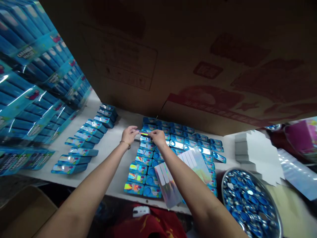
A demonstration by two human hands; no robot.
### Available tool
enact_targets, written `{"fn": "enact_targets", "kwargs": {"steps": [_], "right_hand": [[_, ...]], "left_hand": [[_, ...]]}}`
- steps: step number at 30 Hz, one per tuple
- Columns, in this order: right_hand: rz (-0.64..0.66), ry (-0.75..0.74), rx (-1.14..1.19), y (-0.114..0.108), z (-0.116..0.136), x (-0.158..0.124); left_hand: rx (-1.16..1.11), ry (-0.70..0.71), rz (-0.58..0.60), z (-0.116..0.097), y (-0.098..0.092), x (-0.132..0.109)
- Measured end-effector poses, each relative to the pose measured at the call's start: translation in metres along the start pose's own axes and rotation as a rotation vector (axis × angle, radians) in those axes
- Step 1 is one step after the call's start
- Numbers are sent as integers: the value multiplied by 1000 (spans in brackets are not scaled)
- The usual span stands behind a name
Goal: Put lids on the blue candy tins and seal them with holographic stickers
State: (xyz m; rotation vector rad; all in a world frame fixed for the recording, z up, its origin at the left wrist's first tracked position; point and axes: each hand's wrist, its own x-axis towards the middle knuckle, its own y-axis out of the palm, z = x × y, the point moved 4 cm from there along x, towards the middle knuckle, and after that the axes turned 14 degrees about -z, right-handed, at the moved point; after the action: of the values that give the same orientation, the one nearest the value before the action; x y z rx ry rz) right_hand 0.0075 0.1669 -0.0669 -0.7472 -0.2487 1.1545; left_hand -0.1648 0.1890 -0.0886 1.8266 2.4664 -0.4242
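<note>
A shiny rainbow sticker strip point(144, 134) is stretched between the fingertips of my left hand point(129, 135) and my right hand point(158, 137). Both hands are closed in a pinch at its ends, just over the left column of blue boxes point(145, 153). Several boxes in that column carry shiny strips; those further right show round blue recesses. Under my right forearm, sheets of holographic stickers point(168, 185) lie on top of the boxes. Whether the strip touches the box beneath it I cannot tell.
A large cardboard box point(153, 66) walls off the table's back. Loose blue boxes point(85, 136) form a slanted row at left, beside stacked wrapped display packs point(37, 99). At right stand a metal bowl point(224, 185) of blue-and-silver round pieces and a stack of white card point(257, 155).
</note>
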Motion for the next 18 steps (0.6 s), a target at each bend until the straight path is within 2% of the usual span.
{"fn": "enact_targets", "kwargs": {"steps": [4, 9, 12, 15, 18], "right_hand": [[-28, -35, -106, 2, 5, 10], [-89, -123, -324, 0, 10, 5], [-85, -339, -569, -4, 13, -5], [26, -617, -722, -5, 16, -17], [106, -735, -813, -6, 20, -24]], "left_hand": [[55, -9, -24, 11, 9, 12], [137, -30, -30, 28, 20, 15], [226, 10, -32, 30, 23, 11], [329, 99, 5, 25, 21, 5], [432, 192, 59, 15, 17, -1]]}}
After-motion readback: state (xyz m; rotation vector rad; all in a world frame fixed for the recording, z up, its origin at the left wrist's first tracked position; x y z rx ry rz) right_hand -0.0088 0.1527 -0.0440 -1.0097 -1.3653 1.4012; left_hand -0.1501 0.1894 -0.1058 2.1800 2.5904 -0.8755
